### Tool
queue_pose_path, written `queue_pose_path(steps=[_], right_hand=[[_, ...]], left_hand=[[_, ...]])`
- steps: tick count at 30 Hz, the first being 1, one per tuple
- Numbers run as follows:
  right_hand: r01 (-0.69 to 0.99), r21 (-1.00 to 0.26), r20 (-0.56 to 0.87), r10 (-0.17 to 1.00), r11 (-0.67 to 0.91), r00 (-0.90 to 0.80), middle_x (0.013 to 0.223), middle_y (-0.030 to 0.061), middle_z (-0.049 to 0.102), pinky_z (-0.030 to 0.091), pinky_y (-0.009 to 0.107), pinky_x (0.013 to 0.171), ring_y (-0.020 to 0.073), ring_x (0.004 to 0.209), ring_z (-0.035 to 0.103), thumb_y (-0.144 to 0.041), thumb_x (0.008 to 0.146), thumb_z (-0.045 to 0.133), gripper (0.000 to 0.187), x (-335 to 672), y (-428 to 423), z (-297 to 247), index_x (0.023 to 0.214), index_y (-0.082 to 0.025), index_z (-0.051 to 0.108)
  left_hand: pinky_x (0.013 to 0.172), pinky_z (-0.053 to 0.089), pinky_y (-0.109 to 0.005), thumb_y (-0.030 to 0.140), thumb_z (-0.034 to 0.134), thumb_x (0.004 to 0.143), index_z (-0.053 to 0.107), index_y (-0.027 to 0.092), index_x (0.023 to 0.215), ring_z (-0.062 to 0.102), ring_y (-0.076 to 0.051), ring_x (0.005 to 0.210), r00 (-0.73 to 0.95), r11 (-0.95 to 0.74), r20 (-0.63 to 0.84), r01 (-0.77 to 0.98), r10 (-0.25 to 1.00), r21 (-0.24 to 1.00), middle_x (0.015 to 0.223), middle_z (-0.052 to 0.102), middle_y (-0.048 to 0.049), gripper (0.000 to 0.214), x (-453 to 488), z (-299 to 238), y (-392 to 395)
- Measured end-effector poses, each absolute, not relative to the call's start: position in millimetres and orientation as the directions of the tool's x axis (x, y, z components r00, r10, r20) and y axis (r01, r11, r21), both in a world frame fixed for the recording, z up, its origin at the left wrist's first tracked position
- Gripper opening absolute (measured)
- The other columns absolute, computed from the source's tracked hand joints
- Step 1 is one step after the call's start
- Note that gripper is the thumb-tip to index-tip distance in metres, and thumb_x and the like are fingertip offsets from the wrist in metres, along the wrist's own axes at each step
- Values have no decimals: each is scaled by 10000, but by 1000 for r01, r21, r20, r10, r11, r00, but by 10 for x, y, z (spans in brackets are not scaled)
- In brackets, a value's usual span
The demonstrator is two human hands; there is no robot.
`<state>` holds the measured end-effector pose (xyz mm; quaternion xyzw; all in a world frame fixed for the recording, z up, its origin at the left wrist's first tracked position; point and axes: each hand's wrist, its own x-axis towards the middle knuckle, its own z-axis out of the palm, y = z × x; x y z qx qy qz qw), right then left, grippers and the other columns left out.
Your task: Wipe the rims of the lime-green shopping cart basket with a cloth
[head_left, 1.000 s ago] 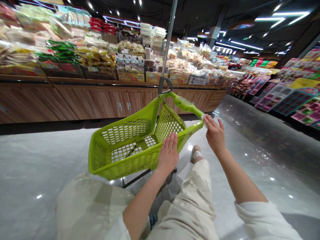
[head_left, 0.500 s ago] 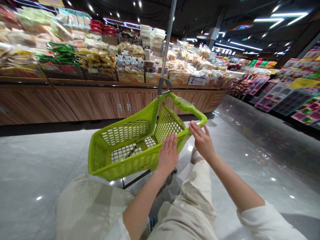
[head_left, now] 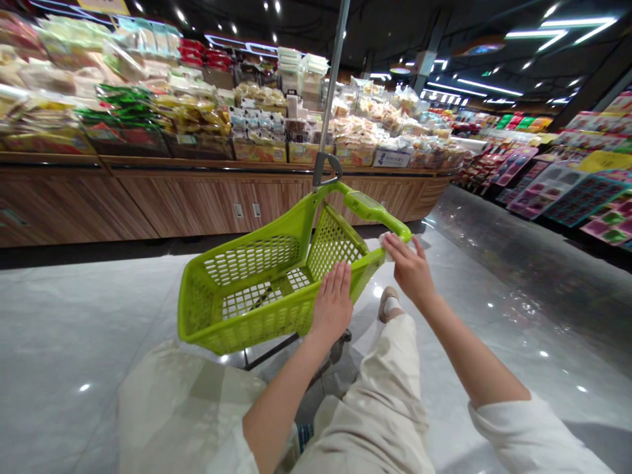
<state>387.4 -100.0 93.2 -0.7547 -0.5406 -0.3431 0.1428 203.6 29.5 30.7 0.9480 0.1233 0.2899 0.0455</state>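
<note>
Resting left hand (head_left: 333, 304) open, palm flat on rim of lime-green plastic cart basket (head_left: 247, 309), no clench. Reaching right hand (head_left: 409, 270) to small white item (head_left: 388, 247) beside basket's handle (head_left: 375, 209); hold on item unclear. Steadying basket best with flat palm. Beyond basket, wooden display counter (head_left: 197, 204) piled with bagged snacks (head_left: 192, 115); printed labels (head_left: 391, 158) too small to read.

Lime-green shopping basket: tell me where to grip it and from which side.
On the lime-green basket, grip the handle bar along its far right side, coming from above and from your side. It is a thick, solid bar, unlike the perforated walls, so fingers can wrap it. The right hand is next to it.
</note>
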Motion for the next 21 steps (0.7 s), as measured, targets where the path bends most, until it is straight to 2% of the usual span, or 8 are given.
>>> queue_pose_path(steps=[2,4,8,10,13,15,19,21], right_hand=[[856,66,742,599,-512,301,1437,108,555,202,538,1209,226,1338,522,2,858,348,627,3950,-1020,958,1436,-201,482],[836,35,765,553,-547,330,1440,124,549,225,548,1198,234,1344,515,-3,863,339,631,3926,-1005,937,1453,-192,459],[938,187,629,769,-293,115,1484,86,506,271,429,1204,180,1402,440,-3,873,332,635,3728,-953,871,1470,-192,436],[939,188,615,780,-289,117,1476,73,518,253,431,1212,179,1389,458,1,860,347,636,3746,-972,900,1452,-203,459],[862,61,729,613,-503,306,1430,94,566,230,520,1203,219,1337,522,6,837,358,633,3892,-1014,966,1416,-206,501],[827,11,759,543,-561,359,1427,113,565,237,543,1192,234,1337,521,4,838,353,625,3912,-1001,965,1414,-189,502],[911,114,684,697,-396,217,1451,91,542,236,467,1208,191,1376,477,-3,868,333,612,3755,-941,895,1430,-192,484],[917,118,677,707,-380,205,1441,72,556,205,464,1220,180,1360,495,-1,866,336,618,3758,-957,904,1422,-220,495]], left_hand=[[1227,212,-433,190,447,868,86,52,1552,164,-257,1516,801,-966,541,203,257,160,1628,221,-160,786,2037,305,292],[1226,212,-439,192,450,866,74,56,1555,166,-261,1516,796,-965,546,205,262,164,1628,220,-161,797,2040,301,286],[1226,215,-439,192,466,856,81,49,1553,158,-262,1518,792,-962,547,218,272,163,1630,212,-165,808,2041,290,281],[1226,216,-440,191,462,859,79,50,1553,156,-257,1519,793,-964,548,215,266,156,1631,211,-162,805,2042,284,285],[1230,207,-437,201,453,871,88,51,1554,152,-259,1519,799,-966,543,213,260,148,1634,203,-152,789,2046,277,287],[1232,200,-431,213,452,877,98,45,1552,145,-263,1520,801,-965,538,221,263,143,1637,193,-152,781,2049,277,284],[1226,217,-435,200,461,866,72,41,1553,144,-254,1521,794,-963,546,232,269,136,1633,198,-166,805,2050,278,282],[1224,225,-436,190,452,868,64,48,1555,150,-251,1520,793,-965,550,224,261,134,1630,211,-164,802,2048,277,289]])
